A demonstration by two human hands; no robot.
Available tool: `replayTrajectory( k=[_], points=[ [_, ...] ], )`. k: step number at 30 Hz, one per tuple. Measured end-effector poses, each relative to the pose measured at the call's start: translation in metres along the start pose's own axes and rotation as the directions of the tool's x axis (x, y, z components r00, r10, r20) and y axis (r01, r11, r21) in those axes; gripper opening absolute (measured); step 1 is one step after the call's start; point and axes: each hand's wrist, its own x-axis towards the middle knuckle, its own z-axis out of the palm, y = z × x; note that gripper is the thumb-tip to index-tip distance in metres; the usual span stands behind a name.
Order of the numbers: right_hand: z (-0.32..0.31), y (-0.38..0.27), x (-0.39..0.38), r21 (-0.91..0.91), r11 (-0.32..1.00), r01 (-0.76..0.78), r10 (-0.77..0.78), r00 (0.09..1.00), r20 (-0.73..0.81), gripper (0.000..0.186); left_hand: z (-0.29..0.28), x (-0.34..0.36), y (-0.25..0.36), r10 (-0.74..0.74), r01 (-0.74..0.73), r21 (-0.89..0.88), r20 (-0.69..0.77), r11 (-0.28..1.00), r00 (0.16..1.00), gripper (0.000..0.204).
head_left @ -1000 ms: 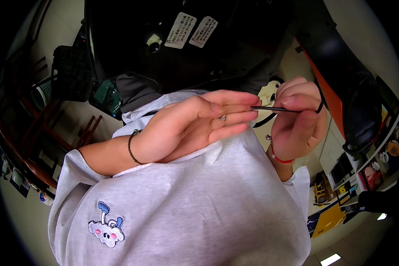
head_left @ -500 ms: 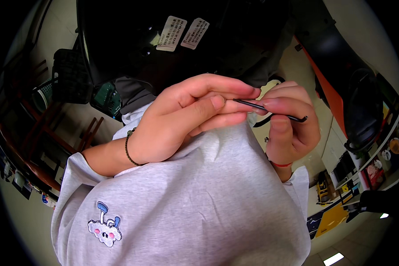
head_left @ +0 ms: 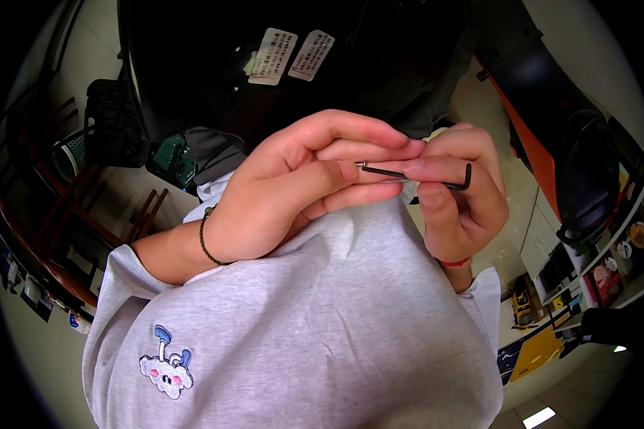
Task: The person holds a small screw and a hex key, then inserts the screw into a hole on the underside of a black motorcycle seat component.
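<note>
A black L-shaped hex key (head_left: 383,172) is pinched between the thumb and fingers of my right hand (head_left: 469,200). Its short bent end points up beside my fingers, and its long arm reaches left. My left hand (head_left: 279,189) is held sideways with its thumb pressed to the fingers. At that thumb tip shows the end of a small silver screw (head_left: 363,164), the rest hidden in the grip. The key's tip lies right beside the screw; whether it sits in the head I cannot tell. Both hands are above my grey shirt (head_left: 322,322).
A large glossy black panel (head_left: 200,43) with two white labels fills the top, just beyond my hands. To the left are a black plastic case (head_left: 114,111), a green basket (head_left: 68,157) and wooden chairs (head_left: 64,250). An orange-edged black object (head_left: 526,129) stands at right.
The hex key has turned, so its short end now points up instead of right. My right hand and the key have shifted left, and more of the screw end shows.
</note>
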Motion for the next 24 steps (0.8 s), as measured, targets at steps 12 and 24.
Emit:
replayTrajectory(
  k=[12, 24],
  points=[
    [-0.0021, 0.0030, -0.0034, 0.052, 0.999, -0.012, 0.013, 1.000, -0.019, 0.015, -0.0002, 0.0022, -0.0004, 0.078, -0.086, 0.106, 0.074, 0.991, 0.994, 0.037],
    [0.0001, 0.0044, -0.0038, 0.056, 0.996, 0.076, -0.076, 0.997, -0.001, 0.019, -0.0052, 0.0053, -0.0078, 0.165, -0.184, 0.161, 0.126, 0.970, 0.978, 0.033]
  ],
)
